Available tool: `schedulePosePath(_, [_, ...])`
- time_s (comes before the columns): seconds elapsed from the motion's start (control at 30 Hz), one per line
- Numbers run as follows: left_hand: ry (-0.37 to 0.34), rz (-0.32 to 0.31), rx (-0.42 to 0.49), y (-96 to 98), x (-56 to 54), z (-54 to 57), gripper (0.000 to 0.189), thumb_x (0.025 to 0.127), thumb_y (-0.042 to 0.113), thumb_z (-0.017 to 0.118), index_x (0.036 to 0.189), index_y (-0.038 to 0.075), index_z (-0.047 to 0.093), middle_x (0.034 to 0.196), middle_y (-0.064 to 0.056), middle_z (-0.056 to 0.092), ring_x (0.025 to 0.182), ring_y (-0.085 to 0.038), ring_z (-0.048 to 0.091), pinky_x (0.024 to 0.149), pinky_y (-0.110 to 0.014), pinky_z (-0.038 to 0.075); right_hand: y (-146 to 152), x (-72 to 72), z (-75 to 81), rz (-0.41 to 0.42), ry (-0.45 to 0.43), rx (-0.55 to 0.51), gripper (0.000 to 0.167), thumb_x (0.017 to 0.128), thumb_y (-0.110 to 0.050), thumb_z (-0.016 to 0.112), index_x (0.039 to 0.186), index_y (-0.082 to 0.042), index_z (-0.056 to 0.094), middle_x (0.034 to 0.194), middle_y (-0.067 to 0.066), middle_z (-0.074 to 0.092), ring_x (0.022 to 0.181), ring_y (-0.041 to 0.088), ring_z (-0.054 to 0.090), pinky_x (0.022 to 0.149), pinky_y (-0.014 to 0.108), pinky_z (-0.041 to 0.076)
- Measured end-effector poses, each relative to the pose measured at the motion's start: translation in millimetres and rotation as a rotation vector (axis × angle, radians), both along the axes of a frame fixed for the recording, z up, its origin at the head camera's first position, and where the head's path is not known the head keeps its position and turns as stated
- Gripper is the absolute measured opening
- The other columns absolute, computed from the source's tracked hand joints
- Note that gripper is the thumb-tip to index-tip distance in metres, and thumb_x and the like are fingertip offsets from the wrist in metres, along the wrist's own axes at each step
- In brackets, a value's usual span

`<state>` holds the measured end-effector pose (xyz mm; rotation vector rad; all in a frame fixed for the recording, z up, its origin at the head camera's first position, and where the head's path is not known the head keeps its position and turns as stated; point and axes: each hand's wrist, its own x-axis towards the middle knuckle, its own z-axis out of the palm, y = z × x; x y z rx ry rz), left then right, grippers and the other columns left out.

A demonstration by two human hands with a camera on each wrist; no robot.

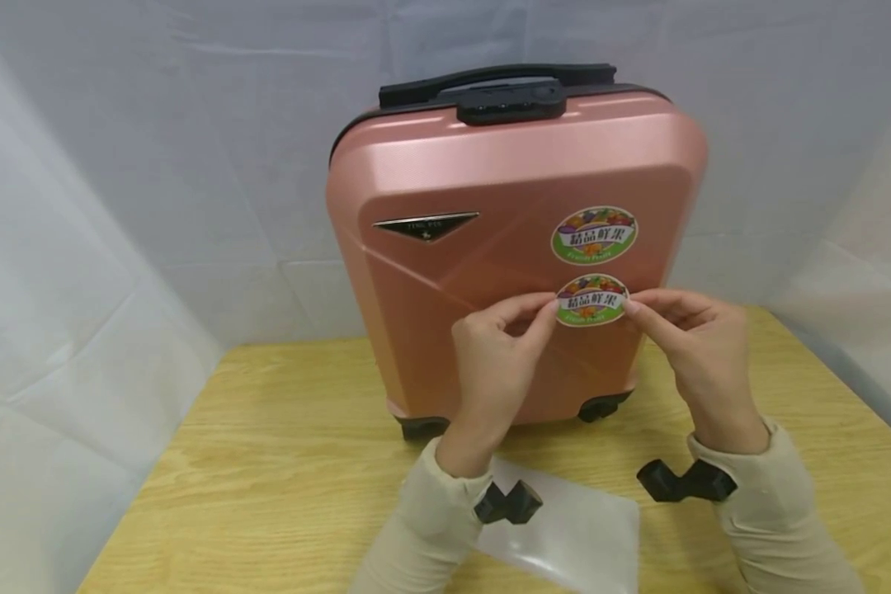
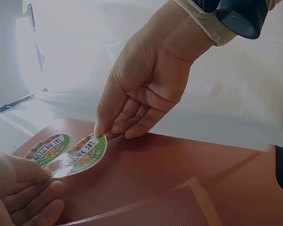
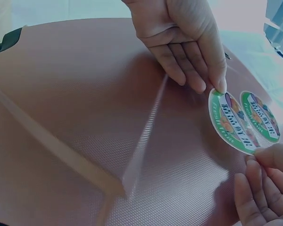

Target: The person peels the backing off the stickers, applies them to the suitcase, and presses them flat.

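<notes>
An oval fruit sticker (image 1: 591, 301) with a green lower border is held in front of the pink suitcase (image 1: 445, 330). My left hand (image 1: 497, 355) pinches its left edge between thumb and forefinger. At the opposite edge my right hand (image 1: 701, 351) pinches it the same way. A matching sticker (image 1: 595, 236) lies flat on the suitcase just above. Both wrist views show the held sticker (image 2: 85, 157) close over the pink shell (image 3: 85, 117), its ends at the fingertips.
The suitcase stands upright on a wooden table (image 1: 267, 462), with a black handle (image 1: 497, 78) on top and a dark triangular badge (image 1: 426, 225) at upper left. A translucent sheet (image 1: 572, 528) lies between the forearms. White cloth (image 1: 193, 165) hangs behind.
</notes>
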<state>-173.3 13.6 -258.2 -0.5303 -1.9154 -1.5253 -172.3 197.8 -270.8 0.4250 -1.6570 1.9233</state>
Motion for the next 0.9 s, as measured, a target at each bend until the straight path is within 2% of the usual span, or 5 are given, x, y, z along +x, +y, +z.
schedulePosePath(0.23, [0.014, 0.007, -0.013, -0.1, -1.2, -0.8, 0.013, 0.084, 0.018, 0.072, 0.089, 0.007, 0.076, 0.081, -0.002, 0.073, 0.064, 0.000, 0.064, 0.055, -0.017, 0.052, -3.0, -0.8, -2.0, -0.044, 0.007, -0.003, 0.012, 0.079, 0.002, 0.072, 0.085, 0.012, 0.069, 0.067, 0.006, 0.069, 0.060, 0.016, 0.063, 0.064, 0.021, 0.053])
schedulePosePath(0.57, [0.058, 0.021, -0.041, -0.2, -1.3, 0.3, 0.013, 0.084, 0.017, 0.072, 0.089, 0.006, 0.076, 0.082, -0.003, 0.073, 0.064, -0.001, 0.065, 0.056, -0.015, 0.052, -5.7, -2.1, -3.7, -0.034, 0.056, -0.046, 0.011, 0.078, 0.006, 0.072, 0.085, 0.014, 0.068, 0.070, 0.008, 0.070, 0.059, 0.017, 0.064, 0.061, 0.022, 0.055])
schedulePosePath(0.9, [0.076, 0.047, -0.070, -0.4, -2.9, 0.1, 0.012, 0.084, 0.018, 0.071, 0.089, 0.007, 0.076, 0.081, -0.002, 0.073, 0.063, -0.001, 0.065, 0.055, -0.014, 0.050, -8.8, -2.8, -7.0, -0.063, 0.088, -0.049, 0.011, 0.077, 0.007, 0.071, 0.085, 0.014, 0.068, 0.069, 0.006, 0.070, 0.059, 0.015, 0.065, 0.061, 0.020, 0.054])
